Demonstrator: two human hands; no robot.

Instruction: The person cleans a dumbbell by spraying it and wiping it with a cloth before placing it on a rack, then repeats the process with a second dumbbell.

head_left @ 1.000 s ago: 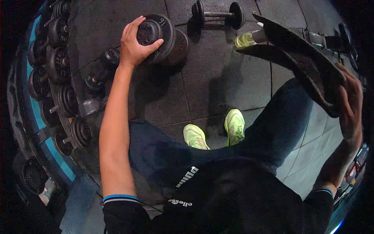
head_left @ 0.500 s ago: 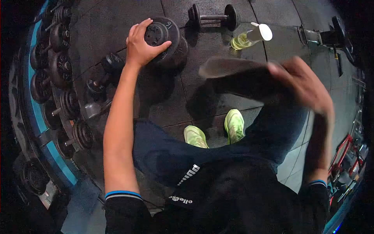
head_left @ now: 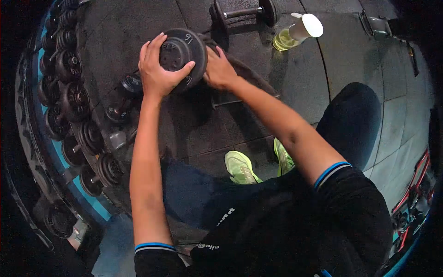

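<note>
A black dumbbell point(head_left: 197, 51) marked 16 stands on end, its round weight facing up at me. My left hand point(head_left: 158, 76) grips that upper weight, fingers over the far left rim and thumb across its face. Against the dumbbell's right side is my right hand point(head_left: 221, 69), with a dark cloth point(head_left: 254, 77) in it. The cloth trails down to the right behind my forearm. My right fingertips are partly hidden by the weight, and so is the dumbbell's lower end.
Beyond my hands lies another dumbbell point(head_left: 244, 12). A spray bottle point(head_left: 295, 34) with yellowish liquid and a white top stands to its right. Smaller dumbbells point(head_left: 119, 111) rest on the floor at left, beside a rack of dumbbells point(head_left: 76, 99). My green shoes point(head_left: 241, 167) are below.
My right hand has swung in from the right with the cloth, up to the dumbbell's side. My left hand and the upper weight have shifted slightly left and nearer.
</note>
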